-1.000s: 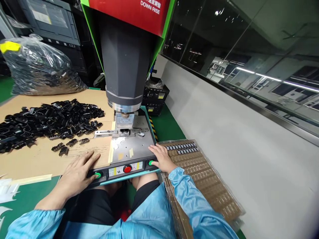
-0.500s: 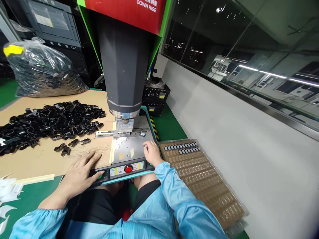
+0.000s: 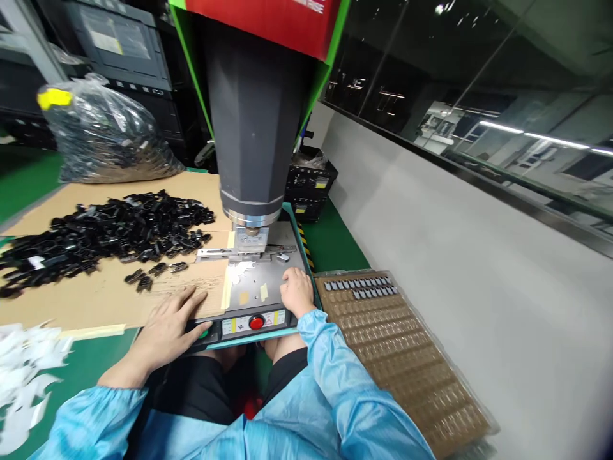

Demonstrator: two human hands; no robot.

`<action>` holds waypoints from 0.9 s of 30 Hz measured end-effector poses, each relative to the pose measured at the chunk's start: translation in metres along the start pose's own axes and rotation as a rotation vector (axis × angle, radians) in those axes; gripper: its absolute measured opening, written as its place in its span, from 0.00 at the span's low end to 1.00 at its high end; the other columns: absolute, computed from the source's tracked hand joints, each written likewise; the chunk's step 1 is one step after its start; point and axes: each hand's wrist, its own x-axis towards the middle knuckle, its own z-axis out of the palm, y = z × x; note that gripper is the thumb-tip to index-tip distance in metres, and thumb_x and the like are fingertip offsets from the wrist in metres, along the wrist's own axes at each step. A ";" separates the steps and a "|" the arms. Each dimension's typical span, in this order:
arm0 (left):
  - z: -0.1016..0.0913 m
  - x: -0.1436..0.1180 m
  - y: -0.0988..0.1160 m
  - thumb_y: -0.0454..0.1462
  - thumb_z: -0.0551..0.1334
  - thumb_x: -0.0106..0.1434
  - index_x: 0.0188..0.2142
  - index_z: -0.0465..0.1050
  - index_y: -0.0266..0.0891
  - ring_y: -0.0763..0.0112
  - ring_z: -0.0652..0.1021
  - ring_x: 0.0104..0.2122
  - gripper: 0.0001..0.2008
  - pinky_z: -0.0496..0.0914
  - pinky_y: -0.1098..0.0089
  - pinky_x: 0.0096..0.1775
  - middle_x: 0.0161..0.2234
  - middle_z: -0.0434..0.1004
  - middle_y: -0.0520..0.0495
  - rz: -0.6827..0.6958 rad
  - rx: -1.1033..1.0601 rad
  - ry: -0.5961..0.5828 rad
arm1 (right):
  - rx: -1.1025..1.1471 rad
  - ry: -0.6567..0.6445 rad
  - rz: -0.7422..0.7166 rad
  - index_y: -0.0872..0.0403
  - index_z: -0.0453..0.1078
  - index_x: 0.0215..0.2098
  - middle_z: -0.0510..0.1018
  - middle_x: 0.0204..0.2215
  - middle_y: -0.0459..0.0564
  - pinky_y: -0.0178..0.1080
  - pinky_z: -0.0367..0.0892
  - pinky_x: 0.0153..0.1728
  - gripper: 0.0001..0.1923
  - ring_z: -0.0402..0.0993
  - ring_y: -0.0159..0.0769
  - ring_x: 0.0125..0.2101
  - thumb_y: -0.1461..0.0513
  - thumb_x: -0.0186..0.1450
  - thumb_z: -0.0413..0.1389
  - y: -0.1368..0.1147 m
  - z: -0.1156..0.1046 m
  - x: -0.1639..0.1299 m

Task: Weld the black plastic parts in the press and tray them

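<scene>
The left hand [image 3: 167,332] lies flat, fingers spread, its grip holding nothing, beside the green button [image 3: 204,333]. The right hand [image 3: 297,292] rests loosely curled on the metal plate [image 3: 258,281] under the big press [image 3: 253,128].

I am sitting at a workstation on a factory floor. A large press machine [image 3: 256,121] with a grey head and a red and green casing is standing over a metal base plate [image 3: 261,281], with a red button [image 3: 257,322] on its control strip. Heaps of small black plastic parts [image 3: 110,230] are lying on cardboard [image 3: 96,300], and a clear bag [image 3: 105,137] of more is sitting behind. A tray [image 3: 407,358] is holding rows of small pieces. I am wearing a blue work smock [image 3: 330,396].
</scene>
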 end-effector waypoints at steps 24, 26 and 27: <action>-0.015 0.180 0.060 0.55 0.71 0.58 0.54 0.80 0.39 0.51 0.81 0.43 0.31 0.75 0.54 0.49 0.47 0.83 0.37 -0.118 -0.631 0.067 | 0.396 -0.036 0.032 0.52 0.70 0.59 0.83 0.46 0.55 0.44 0.72 0.51 0.23 0.79 0.47 0.48 0.57 0.69 0.67 -0.060 0.011 0.100; -0.006 0.194 0.064 0.54 0.72 0.56 0.47 0.82 0.39 0.54 0.79 0.38 0.26 0.75 0.55 0.46 0.40 0.82 0.40 -0.106 -0.663 0.052 | 0.387 -0.052 0.034 0.53 0.71 0.55 0.83 0.44 0.55 0.43 0.72 0.51 0.19 0.80 0.47 0.47 0.57 0.70 0.66 -0.066 0.015 0.106; -0.002 0.198 0.064 0.53 0.73 0.55 0.44 0.82 0.39 0.55 0.79 0.36 0.24 0.74 0.55 0.44 0.38 0.81 0.41 -0.103 -0.683 0.047 | 0.391 -0.048 0.030 0.53 0.72 0.54 0.83 0.43 0.54 0.43 0.72 0.50 0.18 0.80 0.46 0.47 0.57 0.70 0.66 -0.067 0.016 0.108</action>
